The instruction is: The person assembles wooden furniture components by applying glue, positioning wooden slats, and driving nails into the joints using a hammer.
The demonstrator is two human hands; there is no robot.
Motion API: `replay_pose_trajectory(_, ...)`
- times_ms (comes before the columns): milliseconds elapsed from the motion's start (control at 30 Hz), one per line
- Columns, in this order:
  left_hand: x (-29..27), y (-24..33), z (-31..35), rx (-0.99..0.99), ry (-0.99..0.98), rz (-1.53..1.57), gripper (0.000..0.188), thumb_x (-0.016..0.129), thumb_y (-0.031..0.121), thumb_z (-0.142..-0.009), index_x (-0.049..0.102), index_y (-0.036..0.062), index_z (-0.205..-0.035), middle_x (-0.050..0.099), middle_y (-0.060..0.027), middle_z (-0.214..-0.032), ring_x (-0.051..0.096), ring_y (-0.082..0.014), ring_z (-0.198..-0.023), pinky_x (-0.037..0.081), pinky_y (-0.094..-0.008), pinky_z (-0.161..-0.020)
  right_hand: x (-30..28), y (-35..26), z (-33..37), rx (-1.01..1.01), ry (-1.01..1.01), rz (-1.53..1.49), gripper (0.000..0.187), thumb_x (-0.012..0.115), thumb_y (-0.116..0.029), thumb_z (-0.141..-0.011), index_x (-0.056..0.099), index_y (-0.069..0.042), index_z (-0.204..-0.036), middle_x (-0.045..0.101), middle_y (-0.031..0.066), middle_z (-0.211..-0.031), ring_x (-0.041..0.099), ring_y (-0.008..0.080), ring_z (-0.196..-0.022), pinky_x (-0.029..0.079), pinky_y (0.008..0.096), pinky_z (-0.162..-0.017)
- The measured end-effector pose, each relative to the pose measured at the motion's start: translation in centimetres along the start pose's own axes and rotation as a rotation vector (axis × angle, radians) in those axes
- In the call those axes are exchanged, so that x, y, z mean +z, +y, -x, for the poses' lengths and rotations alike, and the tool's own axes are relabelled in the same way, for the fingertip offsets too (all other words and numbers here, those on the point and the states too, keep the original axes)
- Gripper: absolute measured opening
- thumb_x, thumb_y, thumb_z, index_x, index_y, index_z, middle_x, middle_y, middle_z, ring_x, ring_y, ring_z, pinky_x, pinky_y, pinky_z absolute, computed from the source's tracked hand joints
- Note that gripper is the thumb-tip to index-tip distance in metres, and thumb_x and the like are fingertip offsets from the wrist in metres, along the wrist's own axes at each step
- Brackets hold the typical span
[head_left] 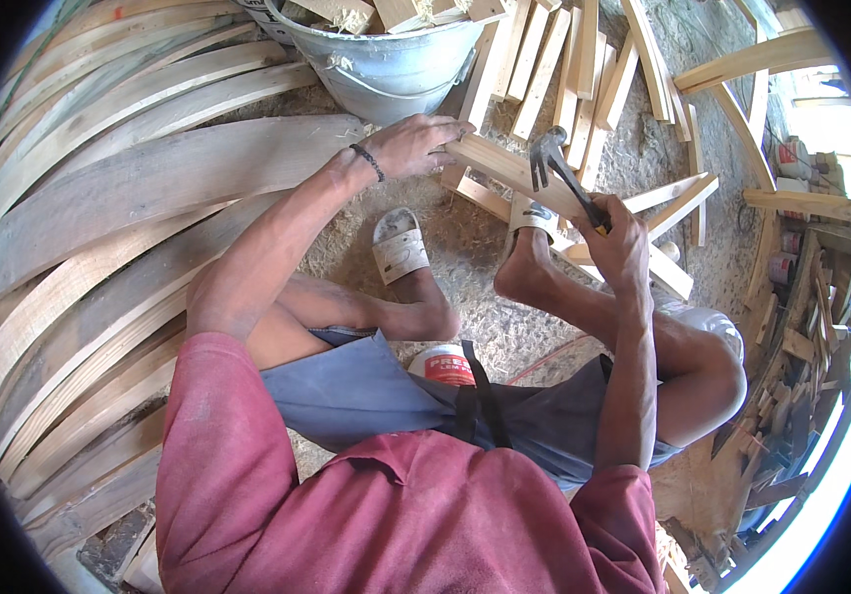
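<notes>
My left hand (413,148), with a dark beaded bracelet at the wrist, grips the left end of a pale wooden piece (504,166). That piece slants down to the right in front of me, between my two hands. Closed around the handle of a claw hammer (550,154) is my right hand (622,246). The hammer's metal head is up, over the wooden piece; whether the two touch I cannot tell. The far right end of the piece is hidden near the hammer handle and my right hand.
A grey bucket (381,84) of wood offcuts stands beyond my left hand. Several cut wooden strips (542,74) lie on the floor ahead and right. Long stacked boards (188,168) fill the left side. Beneath me is a white and red pail (445,364); scrap wood (792,396) piles up at right.
</notes>
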State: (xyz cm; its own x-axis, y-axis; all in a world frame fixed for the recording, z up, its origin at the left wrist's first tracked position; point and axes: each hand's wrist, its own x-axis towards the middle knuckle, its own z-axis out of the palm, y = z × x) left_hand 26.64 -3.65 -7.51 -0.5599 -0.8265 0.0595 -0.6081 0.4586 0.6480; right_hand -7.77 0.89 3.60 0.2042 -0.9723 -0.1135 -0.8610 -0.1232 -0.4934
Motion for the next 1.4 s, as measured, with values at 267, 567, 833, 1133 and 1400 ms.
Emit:
replay_pose_trajectory(267, -1.0, 1.2, 0.0, -0.038, -0.05, -0.011, 0.055, 0.068, 0.018, -0.091, 0.052, 0.0127, -0.143, 0.059, -0.0179, -0.138, 0.062, -0.037, -0.12, 0.053, -0.0435, -0.103, -0.2, -0.3, 0.0, -0.01, 0.014, 0.014, 0.033, 0.081, -0.02, -0.082, 0.069, -0.002, -0.108, 0.074, 0.0159, -0.09, 0.073, 0.027, -0.081, 0.055, 0.0379, -0.074)
replay_pose_trajectory(567, -0.6, 0.6, 0.0, -0.024, -0.06, -0.053, 0.055, 0.065, 0.023, -0.094, 0.049, 0.018, -0.146, 0.057, -0.0136, -0.142, 0.062, -0.0342, -0.122, 0.053, -0.0443, -0.105, -0.1, -0.3, 0.1, -0.028, 0.052, 0.03, 0.036, 0.081, -0.02, -0.082, 0.069, -0.001, -0.11, 0.075, 0.0153, -0.091, 0.073, 0.026, -0.083, 0.056, 0.037, -0.077)
replay_pose_trajectory(833, 0.1, 0.0, 0.2, 0.08, 0.067, -0.091, 0.056, 0.073, 0.015, -0.087, 0.055, 0.0093, -0.14, 0.063, -0.0138, -0.134, 0.068, -0.0329, -0.109, 0.058, -0.0394, -0.098, -0.4, -0.5, -0.1, 0.005, 0.046, -0.006, 0.03, 0.08, -0.019, -0.083, 0.07, -0.007, -0.109, 0.075, 0.0154, -0.094, 0.074, 0.0309, -0.087, 0.056, 0.04, -0.077)
replay_pose_trajectory(1133, -2.2, 2.4, -0.5, -0.112, -0.071, 0.062, 0.053, 0.072, 0.023, -0.088, 0.058, 0.011, -0.138, 0.06, -0.0115, -0.139, 0.063, -0.0307, -0.121, 0.052, -0.0439, -0.105, -0.6, -0.2, -0.5, 0.002, 0.035, 0.022, 0.029, 0.079, -0.019, -0.083, 0.07, -0.006, -0.108, 0.074, 0.0154, -0.091, 0.073, 0.0315, -0.085, 0.055, 0.0403, -0.076)
replay_pose_trajectory(1400, -2.0, 1.5, 0.2, -0.089, -0.077, 0.063, 0.056, 0.074, 0.02, -0.086, 0.058, 0.01, -0.139, 0.062, -0.0126, -0.137, 0.064, -0.0309, -0.121, 0.053, -0.0437, -0.105, -0.1, -0.9, -0.1, -0.002, 0.025, 0.039, 0.033, 0.082, -0.019, -0.082, 0.069, -0.003, -0.108, 0.075, 0.0154, -0.092, 0.073, 0.0275, -0.083, 0.056, 0.0383, -0.076)
